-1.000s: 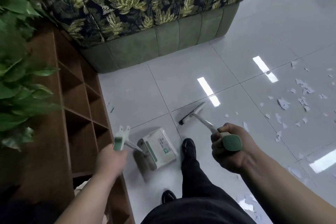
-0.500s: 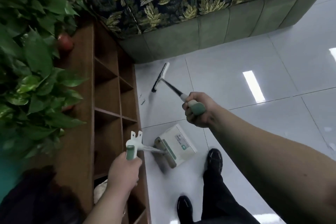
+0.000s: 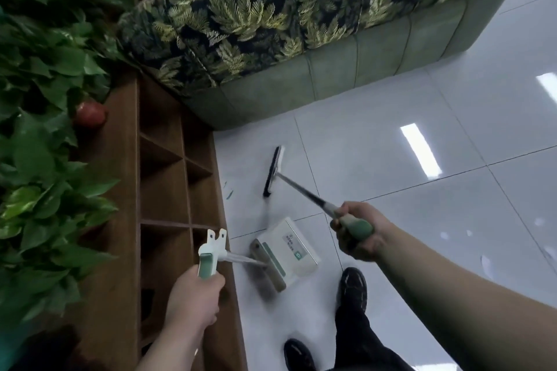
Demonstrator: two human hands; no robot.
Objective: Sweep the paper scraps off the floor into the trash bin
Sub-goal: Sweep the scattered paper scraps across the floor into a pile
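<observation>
My right hand (image 3: 360, 235) grips the green handle of a long broom, whose black-and-white head (image 3: 273, 170) rests on the white tile floor near the shelf. Two small scraps (image 3: 229, 192) lie on the floor just left of the broom head. My left hand (image 3: 194, 295) grips the green-and-white handle of a dustpan (image 3: 286, 253), which sits on the floor in front of my feet. A few paper scraps (image 3: 485, 262) lie at the right edge. No trash bin is in view.
A brown wooden shelf unit (image 3: 162, 184) runs along the left, with leafy green plants (image 3: 45, 144) and a red apple (image 3: 90, 114) on top. A sofa (image 3: 301, 39) with a leaf-print cover stands behind. My black shoes (image 3: 353, 286) stand beside the dustpan.
The view has swung left, away from the main patch of scraps. The broom head swept toward the shelf and now rests a little right of its spot half a second ago.
</observation>
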